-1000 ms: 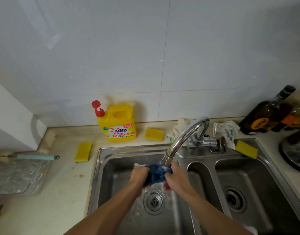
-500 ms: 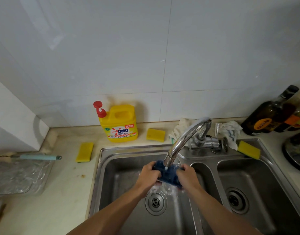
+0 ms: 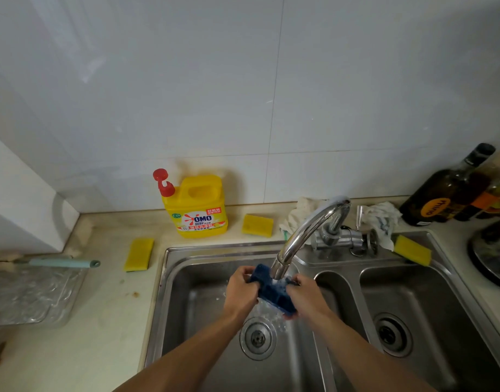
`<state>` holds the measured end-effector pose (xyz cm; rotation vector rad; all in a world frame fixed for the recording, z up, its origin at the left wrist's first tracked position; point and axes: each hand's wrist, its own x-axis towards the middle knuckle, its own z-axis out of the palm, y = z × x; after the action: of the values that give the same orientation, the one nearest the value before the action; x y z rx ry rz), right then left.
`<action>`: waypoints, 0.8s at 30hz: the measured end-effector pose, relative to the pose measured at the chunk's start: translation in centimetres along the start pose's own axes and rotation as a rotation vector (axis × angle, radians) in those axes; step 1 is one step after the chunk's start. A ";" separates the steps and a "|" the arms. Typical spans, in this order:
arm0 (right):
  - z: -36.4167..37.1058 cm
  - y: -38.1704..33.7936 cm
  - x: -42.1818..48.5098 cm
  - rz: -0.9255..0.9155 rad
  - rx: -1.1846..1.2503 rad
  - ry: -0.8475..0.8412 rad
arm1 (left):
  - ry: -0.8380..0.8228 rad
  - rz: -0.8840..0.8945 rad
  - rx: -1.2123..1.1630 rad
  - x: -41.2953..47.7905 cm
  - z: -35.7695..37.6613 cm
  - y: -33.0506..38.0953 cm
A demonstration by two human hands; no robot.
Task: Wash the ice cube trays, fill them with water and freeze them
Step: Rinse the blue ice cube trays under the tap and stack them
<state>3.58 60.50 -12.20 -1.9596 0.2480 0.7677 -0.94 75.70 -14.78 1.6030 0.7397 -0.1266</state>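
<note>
Blue ice cube tray [image 3: 272, 292], under tap [image 3: 305, 236] over left sink basin [image 3: 186, 292]: light, probably flexible, wet-slippery; left hand [image 3: 240, 292] and right hand [image 3: 306, 297] grip its ends.

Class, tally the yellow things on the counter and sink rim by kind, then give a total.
Yellow sponges: 3
Yellow detergent jug: 1
Total: 4
</note>
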 end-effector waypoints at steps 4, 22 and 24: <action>0.7 -0.2 0.0 -0.092 -0.068 0.039 | 0.061 -0.179 -0.267 0.5 0.6 0.2; -0.8 -1.1 -0.9 -0.215 0.183 0.093 | -0.184 -0.266 -0.448 -0.7 0.4 -0.8; -0.8 -0.4 -0.6 -0.172 0.156 0.087 | -0.146 -0.239 -0.420 -1.0 0.3 -0.5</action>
<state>3.65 59.89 -11.29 -1.8413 0.1828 0.5369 -1.83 75.06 -14.76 1.0931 0.7830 -0.2417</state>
